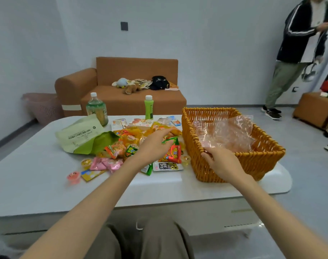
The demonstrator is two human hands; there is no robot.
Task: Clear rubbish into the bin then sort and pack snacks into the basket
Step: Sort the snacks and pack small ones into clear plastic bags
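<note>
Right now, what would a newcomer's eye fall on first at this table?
Probably the big orange woven wicker basket on the right of the white table, with a crinkled clear plastic sheet inside and the right hand gripping its near corner rim. Next, the heap of small colourful snack packets at the table's middle, where the left hand reaches over them, beside a pale green paper bag.

Even soft indoor light, faint shadows, slight blur, wide-angle edge distortion
</note>
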